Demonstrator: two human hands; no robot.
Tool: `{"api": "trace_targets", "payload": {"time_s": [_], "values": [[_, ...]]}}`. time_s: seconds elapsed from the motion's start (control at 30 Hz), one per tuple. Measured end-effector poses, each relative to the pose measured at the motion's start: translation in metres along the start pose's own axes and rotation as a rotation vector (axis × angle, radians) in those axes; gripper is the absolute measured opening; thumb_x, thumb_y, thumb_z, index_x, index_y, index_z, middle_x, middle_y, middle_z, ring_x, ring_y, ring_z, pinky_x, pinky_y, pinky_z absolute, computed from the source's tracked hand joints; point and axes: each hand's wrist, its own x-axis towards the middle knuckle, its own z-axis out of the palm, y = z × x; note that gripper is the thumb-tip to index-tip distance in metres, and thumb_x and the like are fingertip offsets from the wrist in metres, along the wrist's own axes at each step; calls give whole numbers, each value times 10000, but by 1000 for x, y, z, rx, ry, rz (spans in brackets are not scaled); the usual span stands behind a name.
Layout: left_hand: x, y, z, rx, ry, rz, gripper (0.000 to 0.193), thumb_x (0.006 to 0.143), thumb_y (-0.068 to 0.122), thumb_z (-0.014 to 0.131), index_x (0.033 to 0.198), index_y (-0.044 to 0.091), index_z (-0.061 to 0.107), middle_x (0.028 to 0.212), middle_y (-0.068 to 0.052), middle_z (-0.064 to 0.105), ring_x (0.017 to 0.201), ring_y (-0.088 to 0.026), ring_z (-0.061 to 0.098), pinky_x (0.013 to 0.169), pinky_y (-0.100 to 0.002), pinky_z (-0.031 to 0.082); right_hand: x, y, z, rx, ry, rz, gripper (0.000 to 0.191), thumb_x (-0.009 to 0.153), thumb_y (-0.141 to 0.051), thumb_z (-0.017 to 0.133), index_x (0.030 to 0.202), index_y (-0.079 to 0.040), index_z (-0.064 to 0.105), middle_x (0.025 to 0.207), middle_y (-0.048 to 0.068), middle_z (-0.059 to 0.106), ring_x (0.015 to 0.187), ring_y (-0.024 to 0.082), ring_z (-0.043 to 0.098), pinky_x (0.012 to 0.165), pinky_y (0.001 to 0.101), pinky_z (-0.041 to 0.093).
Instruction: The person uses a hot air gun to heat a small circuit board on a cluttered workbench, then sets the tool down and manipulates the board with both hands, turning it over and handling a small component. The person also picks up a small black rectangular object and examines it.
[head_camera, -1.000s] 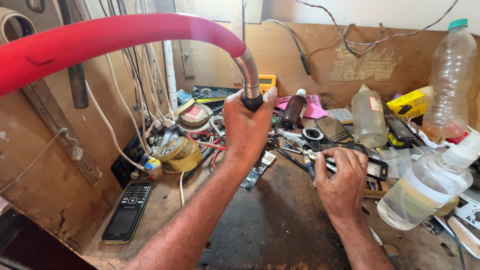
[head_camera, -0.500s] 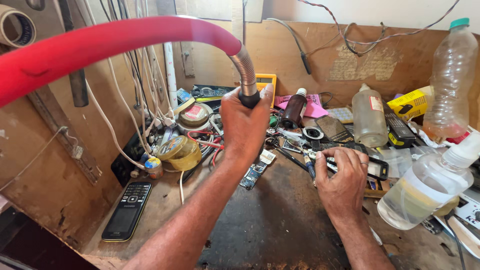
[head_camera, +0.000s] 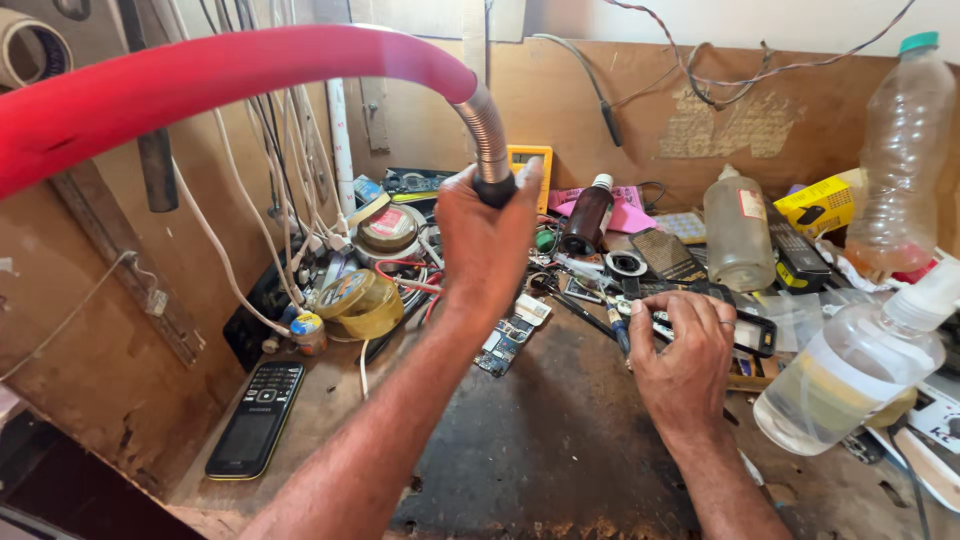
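Note:
My left hand (head_camera: 485, 240) is raised over the bench and grips the black end of a flexible metal gooseneck (head_camera: 487, 130), which bends out of a thick red arm (head_camera: 200, 80) arching in from the upper left. My right hand (head_camera: 685, 360) rests lower on the bench, fingers curled over small tools and a black phone frame (head_camera: 755, 335). A small circuit board (head_camera: 500, 345) lies on the dark mat (head_camera: 540, 450) just below my left hand.
A black keypad phone (head_camera: 255, 420) lies at the front left. Rolls of tape (head_camera: 360, 300), white cables, a yellow multimeter (head_camera: 530, 160), a brown bottle (head_camera: 585, 215) and several plastic bottles (head_camera: 850, 375) crowd the back and right of the bench.
My left hand has lifted the gooseneck end slightly higher. My right hand has stayed in place on the tools.

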Motion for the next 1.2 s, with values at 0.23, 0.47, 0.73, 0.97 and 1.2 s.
{"api": "trace_targets", "payload": {"time_s": [0.23,0.47,0.73,0.97,1.2], "values": [[-4,-1,2,-1,-11,23,357,956,206,741,675,43,594,582,48,538,544,-25,431,463,-286,340,-1,1,1,4,9,-3,115,918,-127,740,898,-25,693,966,118,704,1020,327,625,991,458,431],[1,3,-2,5,-26,-14,360,943,207,728,652,46,589,526,49,548,497,-21,457,438,-292,354,-1,1,1,-4,6,1,112,913,-126,749,893,-28,698,960,115,702,1030,331,618,980,454,436],[-8,1,1,-4,-17,-43,360,926,215,736,640,60,583,521,54,552,483,-28,480,438,-295,378,-1,1,0,1,5,11,109,909,-126,752,889,-32,701,959,113,705,1027,328,619,976,454,436],[0,-5,-1,-9,-77,-75,343,925,215,740,643,61,622,533,51,561,482,-29,478,433,-293,343,-1,1,1,3,8,11,107,914,-127,750,893,-36,698,958,117,699,1027,332,619,978,459,436],[6,-19,-3,-218,6,20,282,975,204,708,736,79,626,609,73,540,535,-15,426,461,-272,301,0,-1,-2,13,20,9,116,917,-131,748,895,-33,689,954,122,695,1023,343,616,969,458,438]]}}
